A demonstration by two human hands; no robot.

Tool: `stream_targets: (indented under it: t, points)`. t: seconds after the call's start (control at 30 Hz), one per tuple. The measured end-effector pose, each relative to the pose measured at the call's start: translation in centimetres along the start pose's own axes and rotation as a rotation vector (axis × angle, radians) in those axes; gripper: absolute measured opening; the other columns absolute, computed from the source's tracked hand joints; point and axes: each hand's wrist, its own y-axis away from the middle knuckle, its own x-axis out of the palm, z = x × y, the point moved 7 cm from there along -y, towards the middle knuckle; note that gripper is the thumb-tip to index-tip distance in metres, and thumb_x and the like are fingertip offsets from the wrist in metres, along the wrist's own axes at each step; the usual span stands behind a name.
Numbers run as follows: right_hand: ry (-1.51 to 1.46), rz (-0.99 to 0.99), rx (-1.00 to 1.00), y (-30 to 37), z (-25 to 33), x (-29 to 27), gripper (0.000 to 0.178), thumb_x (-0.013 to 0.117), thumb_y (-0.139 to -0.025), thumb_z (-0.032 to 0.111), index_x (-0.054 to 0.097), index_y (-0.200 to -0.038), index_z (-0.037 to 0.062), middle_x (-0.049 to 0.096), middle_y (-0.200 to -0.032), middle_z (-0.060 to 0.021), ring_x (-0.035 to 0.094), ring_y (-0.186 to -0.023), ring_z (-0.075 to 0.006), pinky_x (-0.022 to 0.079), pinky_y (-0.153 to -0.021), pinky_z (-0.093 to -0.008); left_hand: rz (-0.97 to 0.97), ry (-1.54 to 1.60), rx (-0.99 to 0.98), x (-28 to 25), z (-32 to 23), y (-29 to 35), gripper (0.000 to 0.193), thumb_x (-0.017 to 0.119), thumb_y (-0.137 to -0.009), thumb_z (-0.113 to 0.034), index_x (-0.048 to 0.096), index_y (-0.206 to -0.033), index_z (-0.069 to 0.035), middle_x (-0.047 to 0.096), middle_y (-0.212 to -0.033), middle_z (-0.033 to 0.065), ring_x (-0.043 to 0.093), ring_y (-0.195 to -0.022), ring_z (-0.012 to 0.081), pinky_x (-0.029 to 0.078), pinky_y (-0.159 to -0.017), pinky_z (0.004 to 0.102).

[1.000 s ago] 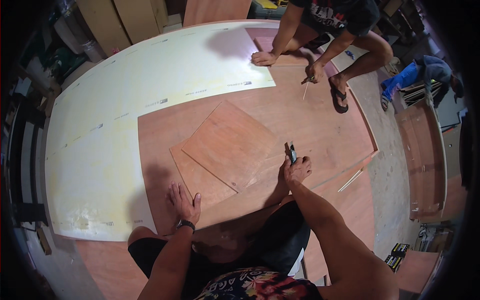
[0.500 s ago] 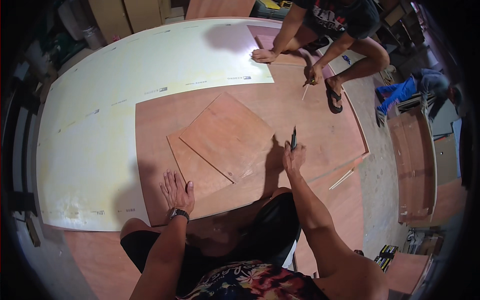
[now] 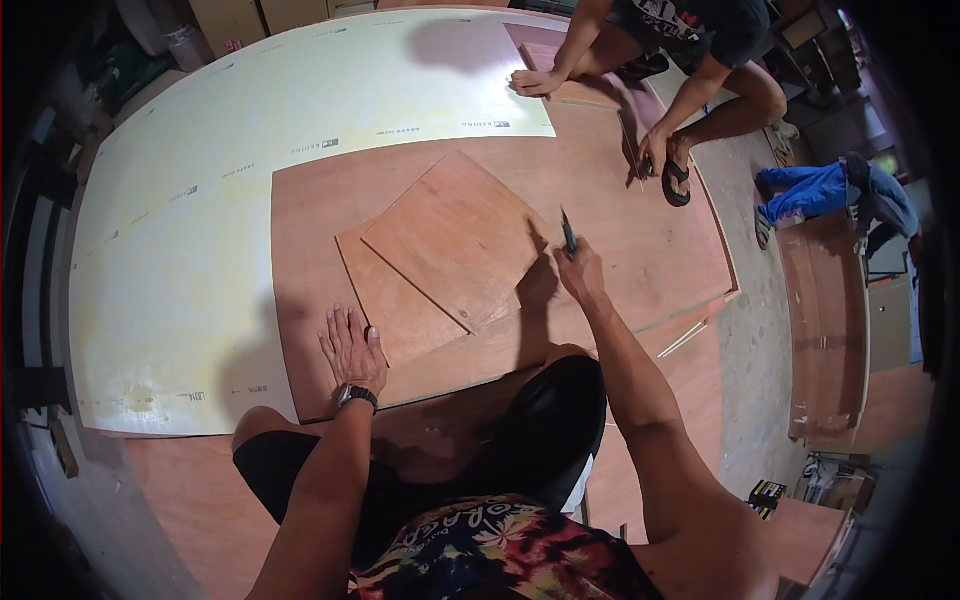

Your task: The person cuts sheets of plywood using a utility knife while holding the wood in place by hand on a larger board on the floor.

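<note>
left hand [image 3: 352, 352] lay open, fingers spread, on the brown board [image 3: 645, 250] at 7 o'clock of the two loose panels [image 3: 455, 240], probably for support. right hand [image 3: 581, 270], at their 3 o'clock, was closed around a slim dark cutter [image 3: 569, 234], tip toward 12, seemingly to point it safely outward. panels overlapped askew in mid-view, upper one rotated; why was unclear.

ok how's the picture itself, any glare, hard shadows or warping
Head view: glare washes over the white sheet, strongest by the co-worker's hand; head view: a dark shadow lies just left of the right hand; head view: the sheet's far edge bows from fisheye distortion, and the corners go black.
</note>
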Motion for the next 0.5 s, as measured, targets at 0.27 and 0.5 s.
stream_targets:
  t: [0.27, 0.5]
  points:
    - [0.361, -0.303, 0.119, 7.5, -10.5, 0.1, 0.036, 0.073, -0.095, 0.035, 0.066, -0.107, 0.0012, 0.061, -0.128, -0.0235, 0.057, -0.124, -0.0442, 0.049, -0.098, -0.0550, 0.033, -0.043, -0.020, -0.5, 0.3, 0.3, 0.063, 0.039, -0.109, -0.038, 0.040, -0.159, 0.000, 0.021, -0.174, 0.0198, 0.012, -0.163, 0.0348, 0.006, -0.130, 0.0587]
    - [0.347, -0.362, -0.034, 7.2, -10.2, 0.0, 0.038, 0.075, -0.094, 0.036, 0.069, -0.099, -0.0014, 0.062, -0.129, -0.0223, 0.057, -0.123, -0.0425, 0.046, -0.103, -0.0532, -0.055, -0.022, 0.015, -0.3, 0.5, 0.3, 0.060, 0.045, -0.108, -0.034, 0.042, -0.156, 0.001, 0.024, -0.172, 0.0209, 0.016, -0.161, 0.0382, 0.009, -0.129, 0.0607]
